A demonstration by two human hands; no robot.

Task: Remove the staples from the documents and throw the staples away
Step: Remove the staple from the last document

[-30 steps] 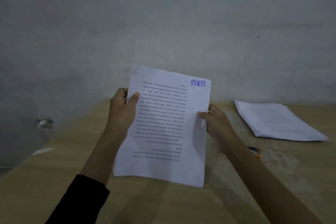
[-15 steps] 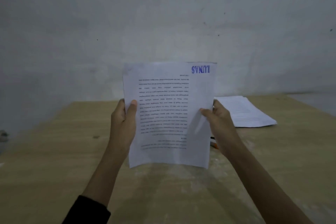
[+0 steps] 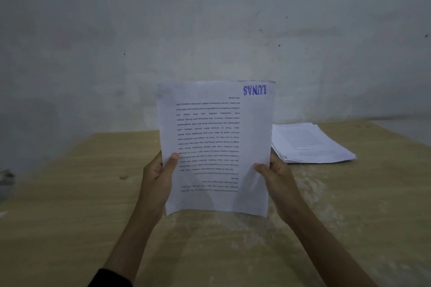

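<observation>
I hold a white printed document (image 3: 217,147) upright above the table, its text upside down and a blue "LUNAS" stamp at its top right corner. My left hand (image 3: 158,177) grips its left edge, thumb on the front of the page. My right hand (image 3: 277,179) grips its right edge the same way. No staple is visible on the page. A stack of more white documents (image 3: 310,144) lies flat on the table to the right, behind my right hand.
The wooden table (image 3: 70,216) runs up to a bare grey wall (image 3: 210,18). Its right edge (image 3: 401,133) slants off at the far right. A small dark mark (image 3: 123,177) sits on the table to the left.
The document has turned from tilted to nearly square and upright. The view has swung left, so the paper stack now sits closer to the held page. The orange item by my right wrist is hidden.
</observation>
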